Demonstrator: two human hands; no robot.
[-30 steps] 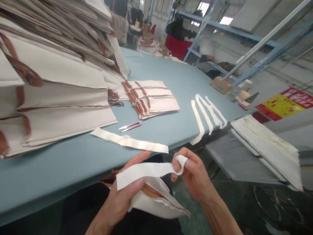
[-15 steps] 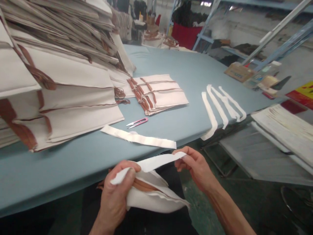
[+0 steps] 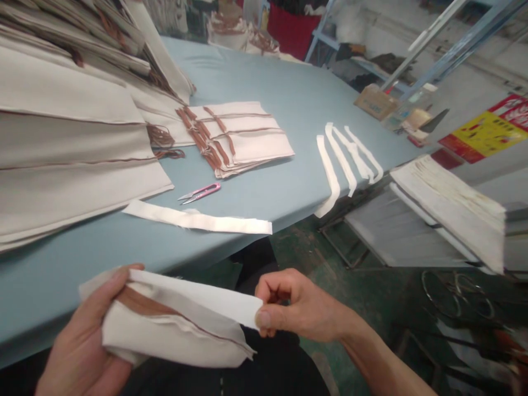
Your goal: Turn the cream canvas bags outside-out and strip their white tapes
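Likely floppy, the long white cloth strip (image 3: 206, 298) needs pinching at its end, as the right hand (image 3: 291, 305) does; the left hand (image 3: 84, 335) grips folded cream cloth (image 3: 173, 342).

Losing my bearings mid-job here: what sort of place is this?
Probably a sewing or textile workshop: a stack of cream fabric pieces with brown trim, pink-handled snips and loose white strips lie on a large blue-green table.
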